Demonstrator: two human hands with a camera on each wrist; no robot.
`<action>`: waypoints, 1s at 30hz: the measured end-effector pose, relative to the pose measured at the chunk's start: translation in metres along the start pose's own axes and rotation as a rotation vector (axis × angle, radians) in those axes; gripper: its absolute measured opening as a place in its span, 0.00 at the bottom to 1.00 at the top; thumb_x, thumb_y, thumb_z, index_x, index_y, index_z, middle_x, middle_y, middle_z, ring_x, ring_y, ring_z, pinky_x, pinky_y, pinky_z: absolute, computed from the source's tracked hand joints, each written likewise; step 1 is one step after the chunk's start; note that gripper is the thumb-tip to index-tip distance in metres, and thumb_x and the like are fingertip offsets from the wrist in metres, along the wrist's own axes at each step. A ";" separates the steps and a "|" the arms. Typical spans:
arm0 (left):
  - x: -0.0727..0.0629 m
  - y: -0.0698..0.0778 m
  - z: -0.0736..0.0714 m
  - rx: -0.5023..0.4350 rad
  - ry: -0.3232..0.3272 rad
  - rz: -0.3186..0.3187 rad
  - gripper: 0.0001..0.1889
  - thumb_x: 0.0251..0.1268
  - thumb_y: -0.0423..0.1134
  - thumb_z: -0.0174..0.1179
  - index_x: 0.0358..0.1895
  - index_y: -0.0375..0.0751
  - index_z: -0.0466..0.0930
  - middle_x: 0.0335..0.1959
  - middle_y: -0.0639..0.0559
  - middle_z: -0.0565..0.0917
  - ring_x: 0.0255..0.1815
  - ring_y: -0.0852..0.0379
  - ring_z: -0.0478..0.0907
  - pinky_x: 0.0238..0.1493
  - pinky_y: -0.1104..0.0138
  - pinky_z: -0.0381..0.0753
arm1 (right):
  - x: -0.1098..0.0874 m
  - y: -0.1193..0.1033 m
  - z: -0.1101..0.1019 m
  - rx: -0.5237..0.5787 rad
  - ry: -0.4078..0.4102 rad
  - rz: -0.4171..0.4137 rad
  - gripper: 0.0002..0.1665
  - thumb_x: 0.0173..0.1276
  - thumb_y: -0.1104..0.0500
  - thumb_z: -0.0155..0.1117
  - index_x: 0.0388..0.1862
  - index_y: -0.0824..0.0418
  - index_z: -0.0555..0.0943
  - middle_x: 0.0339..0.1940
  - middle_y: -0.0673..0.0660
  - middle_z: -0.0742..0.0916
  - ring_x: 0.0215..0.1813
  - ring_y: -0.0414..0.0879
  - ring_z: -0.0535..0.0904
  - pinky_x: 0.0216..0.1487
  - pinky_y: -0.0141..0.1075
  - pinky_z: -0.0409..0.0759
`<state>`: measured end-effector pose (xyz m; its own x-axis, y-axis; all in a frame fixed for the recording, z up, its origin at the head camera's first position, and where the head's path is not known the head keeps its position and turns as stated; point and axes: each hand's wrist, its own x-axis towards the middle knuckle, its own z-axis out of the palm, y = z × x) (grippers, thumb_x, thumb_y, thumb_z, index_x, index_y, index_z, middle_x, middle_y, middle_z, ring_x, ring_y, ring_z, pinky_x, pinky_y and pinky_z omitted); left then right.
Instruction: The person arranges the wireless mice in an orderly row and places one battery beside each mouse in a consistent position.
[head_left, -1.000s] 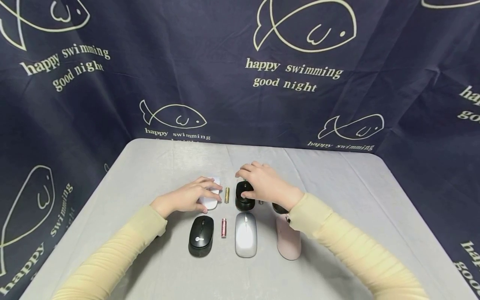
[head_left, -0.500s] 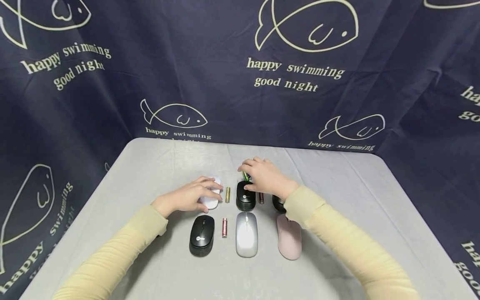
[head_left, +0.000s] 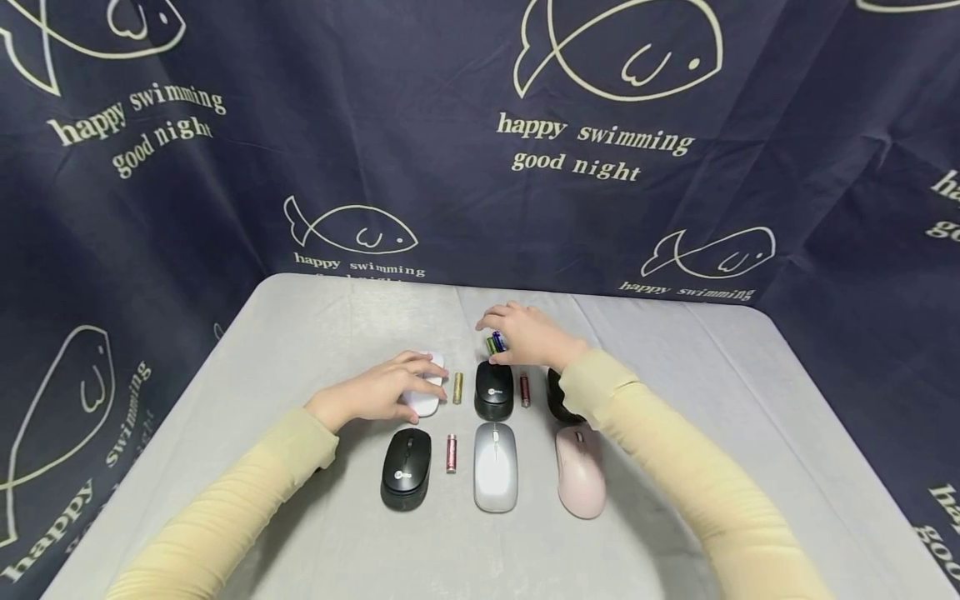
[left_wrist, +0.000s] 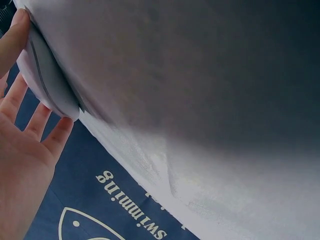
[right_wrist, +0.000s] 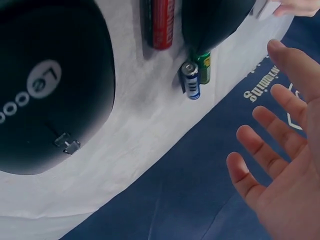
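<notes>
My left hand (head_left: 378, 389) holds a white computer mouse (head_left: 420, 407) at the back left of the table. In the left wrist view the thumb touches one side of this mouse (left_wrist: 52, 80) and fingertips touch the opposite side. My right hand (head_left: 534, 335) hovers with loosely bent, spread fingers by a blue battery (head_left: 499, 342) and a green battery (head_left: 491, 347). The right wrist view shows this hand (right_wrist: 280, 145) holding nothing, apart from the blue battery (right_wrist: 191, 80) and the green battery (right_wrist: 204, 67). Just in front of them sits a black mouse (head_left: 494, 390).
A gold battery (head_left: 458, 388) and a red battery (head_left: 525, 390) flank the middle black mouse. Nearer lie another black mouse (head_left: 406, 468), a red battery (head_left: 452, 454), a silver mouse (head_left: 495, 468) and a pink mouse (head_left: 581, 473). My right sleeve partly covers a further black mouse (head_left: 559, 398).
My right hand has lifted off the middle black mouse and moved back, uncovering the blue and green batteries and the red one beside the mouse. The left hand stays on the white mouse.
</notes>
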<state>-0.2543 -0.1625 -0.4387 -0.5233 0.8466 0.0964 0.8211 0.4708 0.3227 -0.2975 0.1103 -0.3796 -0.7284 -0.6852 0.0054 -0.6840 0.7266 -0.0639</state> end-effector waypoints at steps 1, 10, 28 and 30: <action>0.000 0.000 0.000 0.002 -0.001 -0.001 0.27 0.41 0.43 0.73 0.52 0.52 0.82 0.63 0.49 0.73 0.69 0.37 0.59 0.70 0.50 0.58 | 0.001 0.002 0.001 0.003 -0.004 0.006 0.32 0.55 0.47 0.71 0.58 0.53 0.76 0.59 0.53 0.78 0.60 0.53 0.72 0.52 0.53 0.76; 0.001 -0.001 0.000 0.004 -0.010 -0.019 0.27 0.42 0.44 0.72 0.52 0.53 0.82 0.64 0.50 0.73 0.70 0.38 0.59 0.70 0.50 0.58 | 0.010 0.014 0.011 0.036 -0.030 0.023 0.33 0.54 0.49 0.72 0.59 0.53 0.76 0.60 0.53 0.78 0.61 0.53 0.71 0.55 0.54 0.74; 0.001 -0.002 0.002 -0.004 -0.010 -0.024 0.27 0.41 0.43 0.73 0.53 0.53 0.81 0.64 0.51 0.73 0.70 0.40 0.58 0.71 0.50 0.57 | 0.012 0.029 0.029 0.035 -0.058 0.072 0.30 0.51 0.54 0.74 0.56 0.53 0.78 0.58 0.54 0.80 0.58 0.56 0.74 0.52 0.55 0.76; 0.001 -0.003 0.003 -0.003 -0.011 -0.026 0.27 0.42 0.43 0.73 0.53 0.54 0.81 0.64 0.51 0.72 0.70 0.40 0.58 0.71 0.50 0.57 | 0.012 0.030 0.030 0.038 -0.062 0.076 0.29 0.51 0.54 0.75 0.54 0.53 0.79 0.56 0.54 0.81 0.57 0.56 0.74 0.52 0.54 0.76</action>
<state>-0.2567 -0.1622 -0.4420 -0.5416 0.8370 0.0777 0.8067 0.4915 0.3281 -0.3255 0.1219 -0.4114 -0.7733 -0.6309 -0.0625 -0.6242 0.7749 -0.0993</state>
